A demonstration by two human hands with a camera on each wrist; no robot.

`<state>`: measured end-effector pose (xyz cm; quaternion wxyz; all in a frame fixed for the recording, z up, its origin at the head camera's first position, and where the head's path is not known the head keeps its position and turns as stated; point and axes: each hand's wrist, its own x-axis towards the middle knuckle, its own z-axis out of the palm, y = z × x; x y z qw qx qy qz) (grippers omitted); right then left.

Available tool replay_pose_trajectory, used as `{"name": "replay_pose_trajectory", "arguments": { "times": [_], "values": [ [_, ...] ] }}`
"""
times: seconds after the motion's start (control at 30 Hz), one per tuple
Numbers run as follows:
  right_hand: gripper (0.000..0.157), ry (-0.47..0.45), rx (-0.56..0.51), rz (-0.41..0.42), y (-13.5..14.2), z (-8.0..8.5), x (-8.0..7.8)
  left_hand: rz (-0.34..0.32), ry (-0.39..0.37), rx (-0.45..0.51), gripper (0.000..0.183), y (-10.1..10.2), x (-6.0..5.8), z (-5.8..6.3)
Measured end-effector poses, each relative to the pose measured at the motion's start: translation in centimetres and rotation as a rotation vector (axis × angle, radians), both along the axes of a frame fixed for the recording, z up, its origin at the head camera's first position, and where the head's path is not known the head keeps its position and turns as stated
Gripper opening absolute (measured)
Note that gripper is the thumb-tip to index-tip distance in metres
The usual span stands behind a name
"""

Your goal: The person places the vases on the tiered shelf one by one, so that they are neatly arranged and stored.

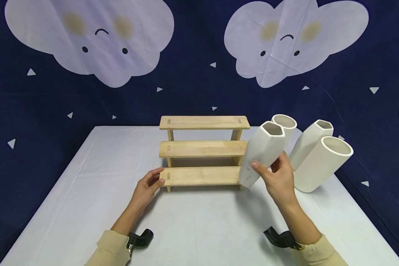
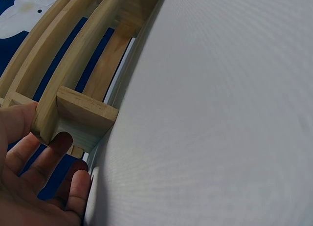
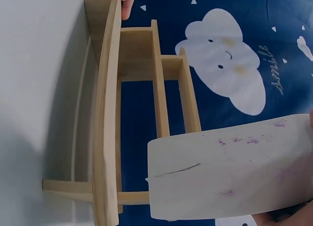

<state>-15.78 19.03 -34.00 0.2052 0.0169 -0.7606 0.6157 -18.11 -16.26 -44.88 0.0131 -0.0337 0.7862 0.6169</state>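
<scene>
My right hand [image 1: 280, 181] is clamped round the lower part of a faceted white vase [image 1: 262, 147], tilted beside the right end of a three-tier wooden stand [image 1: 201, 176]. My left hand [image 1: 146, 189] pinches the left end of the stand's lowest board, thumb above and fingers beneath. Holding the vase so low, I judge it top-heavy: if its smooth wall slid past my fingers, the mouth could swing over. The base overlaps the board's corner in my view, and I cannot tell whether they touch; a careless move there might chip the rim of the base or shove the stand along the surface [image 1: 203, 221] if my left grip slackened. Swinging my wrist outward could knock the front round-mouthed vase [image 1: 320, 164], which stands just beside it, into the second faceted vase [image 1: 309, 142].
</scene>
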Motion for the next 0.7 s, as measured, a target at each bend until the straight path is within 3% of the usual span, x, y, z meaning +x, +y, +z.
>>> {"name": "replay_pose_trajectory", "arguments": {
  "times": [0.7],
  "values": [
    [0.063, 0.029, -0.001, 0.107, -2.0, 1.0, -0.8, 0.002, -0.008, -0.002, 0.043, 0.0, 0.0, 0.1]
  ]
}}
